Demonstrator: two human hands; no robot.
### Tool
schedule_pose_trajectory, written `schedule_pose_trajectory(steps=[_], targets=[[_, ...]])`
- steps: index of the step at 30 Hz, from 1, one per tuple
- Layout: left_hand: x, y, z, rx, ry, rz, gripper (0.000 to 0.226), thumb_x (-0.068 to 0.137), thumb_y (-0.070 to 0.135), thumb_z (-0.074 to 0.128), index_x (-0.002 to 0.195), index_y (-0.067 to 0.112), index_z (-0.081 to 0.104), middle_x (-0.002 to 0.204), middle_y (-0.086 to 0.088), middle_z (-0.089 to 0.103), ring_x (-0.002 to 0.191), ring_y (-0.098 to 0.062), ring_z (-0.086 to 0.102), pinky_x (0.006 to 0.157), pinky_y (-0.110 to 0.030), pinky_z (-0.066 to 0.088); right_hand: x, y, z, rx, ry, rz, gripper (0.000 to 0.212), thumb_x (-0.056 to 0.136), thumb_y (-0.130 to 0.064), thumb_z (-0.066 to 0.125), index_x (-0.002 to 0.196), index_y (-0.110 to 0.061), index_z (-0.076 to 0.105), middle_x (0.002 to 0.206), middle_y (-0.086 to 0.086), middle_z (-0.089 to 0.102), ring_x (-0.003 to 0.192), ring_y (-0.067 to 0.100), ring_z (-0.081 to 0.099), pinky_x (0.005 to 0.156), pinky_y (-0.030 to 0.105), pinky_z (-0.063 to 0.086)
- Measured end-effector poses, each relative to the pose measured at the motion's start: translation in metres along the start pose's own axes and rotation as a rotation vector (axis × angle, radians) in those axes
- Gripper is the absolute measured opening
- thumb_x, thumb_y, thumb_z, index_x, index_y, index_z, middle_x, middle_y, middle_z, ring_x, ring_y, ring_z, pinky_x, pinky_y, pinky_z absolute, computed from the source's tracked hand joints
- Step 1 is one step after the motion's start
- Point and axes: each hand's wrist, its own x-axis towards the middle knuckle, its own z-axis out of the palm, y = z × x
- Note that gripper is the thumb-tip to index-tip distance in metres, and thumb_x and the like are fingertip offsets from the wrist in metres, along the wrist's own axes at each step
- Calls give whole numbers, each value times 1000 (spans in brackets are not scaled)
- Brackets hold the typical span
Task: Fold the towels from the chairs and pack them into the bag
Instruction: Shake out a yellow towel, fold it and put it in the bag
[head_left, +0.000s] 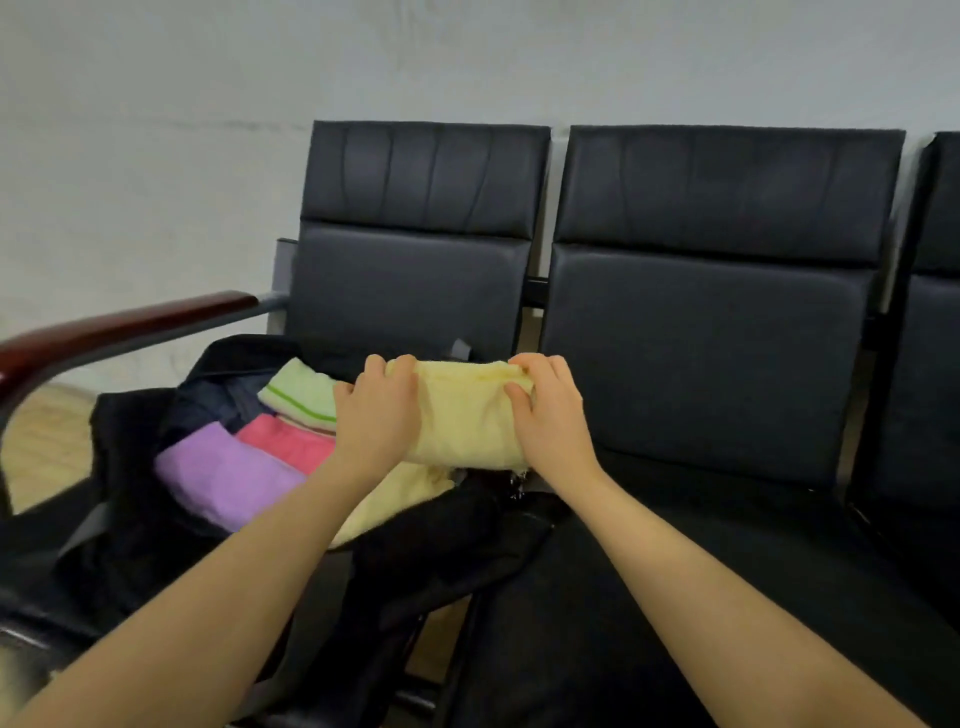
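Observation:
A folded yellow towel (465, 415) sits at the right end of an open black bag (135, 519) on the left chair seat. My left hand (376, 410) grips the towel's left side and my right hand (545, 410) grips its right side, fingers curled over the far edge. Inside the bag lie a folded purple towel (223, 475), a pink towel (288, 441) and a light green towel (301, 389) with a green stripe. More yellow cloth (395, 499) shows under my left wrist.
A row of black padded chairs (711, 338) stands against a pale wall. A dark red wooden armrest (104, 332) curves along the left. The seat of the middle chair (727, 571) lies to the right of the bag. Light wooden floor shows at far left.

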Motion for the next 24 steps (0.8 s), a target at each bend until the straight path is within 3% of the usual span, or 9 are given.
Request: schedule_pose_trajectory(steps=[3, 7, 11, 21, 24], targets=[[13, -48, 10, -6, -76, -84, 27, 97, 10, 38, 122, 15, 50, 105, -8, 46, 93, -33, 50, 76, -37, 26, 21, -14, 48, -26, -67, -27, 22, 97, -14, 46, 116, -15, 55, 106, -6, 44, 99, 14, 49, 79, 34, 45], [36, -110, 24, 53, -149, -99, 32, 93, 7, 39, 123, 15, 48, 111, -8, 47, 105, -30, 48, 84, -40, 32, 46, -27, 112, -69, -161, -22, 22, 97, -16, 45, 117, -16, 53, 114, -2, 48, 104, 19, 49, 74, 37, 44], [58, -160, 39, 119, -205, -173, 32, 94, 10, 38, 124, 18, 47, 111, -7, 47, 97, -29, 53, 87, -39, 32, 67, -35, 171, -81, -252, 2, 21, 97, -21, 48, 117, -15, 52, 115, 2, 52, 100, 26, 54, 78, 43, 46], [86, -228, 77, 291, -269, -133, 35, 98, 18, 34, 129, 24, 49, 114, -6, 47, 104, -28, 51, 96, -43, 27, 69, -29, 261, -124, -376, 28, 25, 95, -30, 53, 114, -14, 54, 110, 3, 62, 105, 24, 55, 89, 37, 40], [81, -234, 88, 280, -216, -158, 33, 96, 20, 48, 128, 22, 54, 116, -13, 51, 103, -34, 52, 93, -45, 31, 59, -26, 275, -249, -401, 20, 21, 97, -30, 47, 112, -17, 54, 104, 2, 63, 103, 23, 54, 92, 36, 29]])
